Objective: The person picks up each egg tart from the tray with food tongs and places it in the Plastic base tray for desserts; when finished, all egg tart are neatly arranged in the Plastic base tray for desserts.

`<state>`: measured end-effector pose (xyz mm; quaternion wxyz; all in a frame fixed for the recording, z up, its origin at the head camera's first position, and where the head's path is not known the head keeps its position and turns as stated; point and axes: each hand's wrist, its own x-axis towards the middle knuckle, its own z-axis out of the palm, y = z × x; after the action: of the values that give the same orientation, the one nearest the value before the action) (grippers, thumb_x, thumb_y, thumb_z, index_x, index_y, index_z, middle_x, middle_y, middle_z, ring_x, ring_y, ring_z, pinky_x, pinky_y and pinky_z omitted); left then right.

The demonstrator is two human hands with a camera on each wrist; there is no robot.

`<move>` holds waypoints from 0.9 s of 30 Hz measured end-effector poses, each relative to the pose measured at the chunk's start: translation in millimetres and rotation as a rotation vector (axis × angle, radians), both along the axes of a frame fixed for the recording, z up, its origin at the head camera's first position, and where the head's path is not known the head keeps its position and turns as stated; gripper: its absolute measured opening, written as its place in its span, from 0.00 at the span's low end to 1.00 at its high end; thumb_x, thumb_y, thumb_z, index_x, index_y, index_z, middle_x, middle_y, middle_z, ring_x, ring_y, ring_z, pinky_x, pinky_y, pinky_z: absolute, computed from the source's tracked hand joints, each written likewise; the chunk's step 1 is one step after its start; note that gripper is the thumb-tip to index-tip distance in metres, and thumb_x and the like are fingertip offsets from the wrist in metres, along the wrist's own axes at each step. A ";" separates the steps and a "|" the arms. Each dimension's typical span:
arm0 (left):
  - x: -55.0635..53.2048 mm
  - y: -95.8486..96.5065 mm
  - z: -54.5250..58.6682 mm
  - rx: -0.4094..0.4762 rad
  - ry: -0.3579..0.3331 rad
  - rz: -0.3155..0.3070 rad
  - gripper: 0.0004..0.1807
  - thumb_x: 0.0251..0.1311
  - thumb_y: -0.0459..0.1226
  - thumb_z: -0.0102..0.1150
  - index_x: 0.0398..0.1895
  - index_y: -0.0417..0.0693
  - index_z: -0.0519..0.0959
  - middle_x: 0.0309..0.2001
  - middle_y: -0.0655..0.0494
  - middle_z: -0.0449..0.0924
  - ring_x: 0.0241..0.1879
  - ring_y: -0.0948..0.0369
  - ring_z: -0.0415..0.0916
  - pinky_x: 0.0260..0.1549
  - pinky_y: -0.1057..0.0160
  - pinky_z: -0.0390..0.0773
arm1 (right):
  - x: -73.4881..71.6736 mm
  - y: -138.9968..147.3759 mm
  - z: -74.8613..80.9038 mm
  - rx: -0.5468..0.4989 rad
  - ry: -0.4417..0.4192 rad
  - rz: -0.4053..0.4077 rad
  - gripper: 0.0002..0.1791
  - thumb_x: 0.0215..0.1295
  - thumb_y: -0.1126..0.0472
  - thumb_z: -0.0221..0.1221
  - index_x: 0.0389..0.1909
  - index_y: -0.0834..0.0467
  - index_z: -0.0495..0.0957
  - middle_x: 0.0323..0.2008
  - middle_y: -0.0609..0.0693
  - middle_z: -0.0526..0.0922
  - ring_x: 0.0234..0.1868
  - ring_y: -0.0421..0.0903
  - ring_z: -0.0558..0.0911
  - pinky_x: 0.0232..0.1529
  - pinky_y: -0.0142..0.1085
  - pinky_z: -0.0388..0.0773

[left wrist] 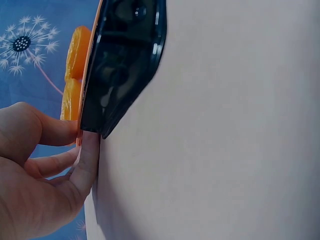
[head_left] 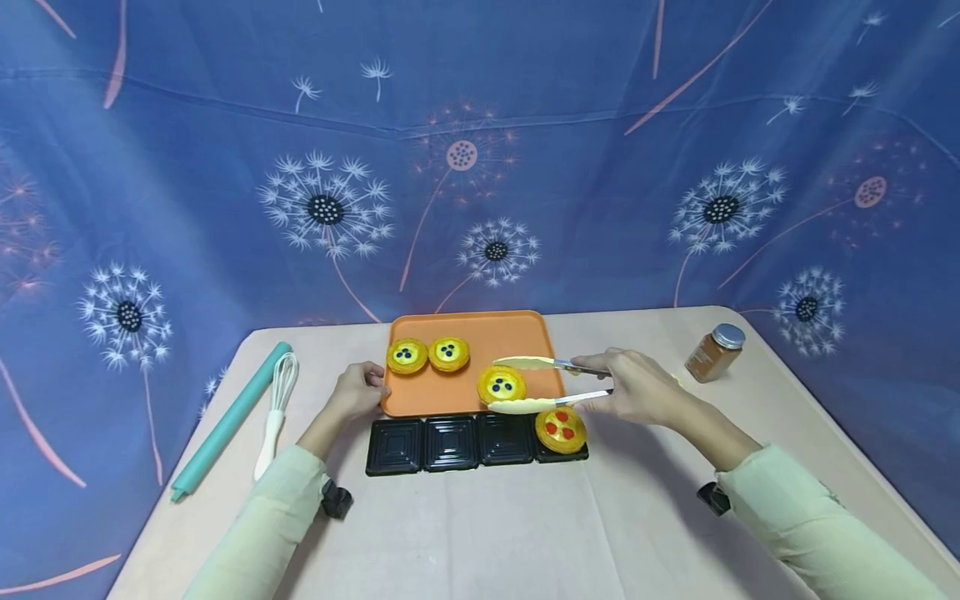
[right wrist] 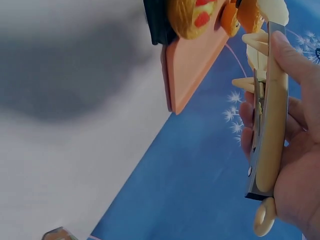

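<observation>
My left hand [head_left: 359, 390] pinches the left rim of an orange tray [head_left: 442, 396], thumb above and fingers below in the left wrist view. My right hand [head_left: 634, 385] grips a pair of tongs [right wrist: 274, 125] with cream tips and metal arms. Between those tips sits an egg tart with blueberries [head_left: 502, 384], over the tray's right part. Two more blueberry tarts [head_left: 407, 356] lie side by side at the tray's left. In front of the tray, a row of black square trays [head_left: 450, 443] holds a strawberry-topped tart [head_left: 561, 429] in its rightmost section.
At the left lie a teal rolling pin [head_left: 231, 421] and a whisk [head_left: 277, 408] with a white handle. A jar with a grey lid [head_left: 715, 353] stands at the back right. Blue dandelion-print cloth [head_left: 480, 183] hangs behind the pale table.
</observation>
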<state>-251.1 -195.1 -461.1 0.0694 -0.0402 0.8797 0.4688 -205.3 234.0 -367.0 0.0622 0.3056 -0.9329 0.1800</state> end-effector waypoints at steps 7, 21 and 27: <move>0.1 -0.7 -0.4 0.005 -0.001 0.001 0.17 0.61 0.25 0.59 0.53 0.29 0.73 0.39 0.42 0.74 0.30 0.56 0.76 0.23 0.63 0.85 | 16.8 2.4 -1.8 0.002 0.020 0.005 0.35 0.46 0.48 0.78 0.56 0.58 0.82 0.42 0.49 0.86 0.36 0.45 0.81 0.32 0.38 0.77; 0.6 -0.4 0.3 0.019 -0.020 0.007 0.18 0.62 0.25 0.59 0.54 0.29 0.73 0.40 0.42 0.74 0.31 0.56 0.77 0.23 0.63 0.85 | 28.6 2.2 -17.5 0.049 0.021 0.043 0.34 0.44 0.47 0.78 0.54 0.57 0.83 0.45 0.47 0.86 0.34 0.39 0.76 0.28 0.33 0.73; 1.2 0.2 0.8 0.019 -0.026 0.008 0.17 0.62 0.25 0.58 0.54 0.29 0.73 0.40 0.42 0.74 0.31 0.56 0.77 0.24 0.63 0.85 | 28.5 1.7 -21.3 0.070 0.013 0.046 0.35 0.46 0.46 0.77 0.55 0.58 0.83 0.47 0.48 0.86 0.37 0.42 0.79 0.30 0.35 0.75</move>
<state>-249.9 -194.8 -460.3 0.0792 -0.0491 0.8740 0.4770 -176.8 235.7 -388.3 0.0534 0.3304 -0.9309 0.1467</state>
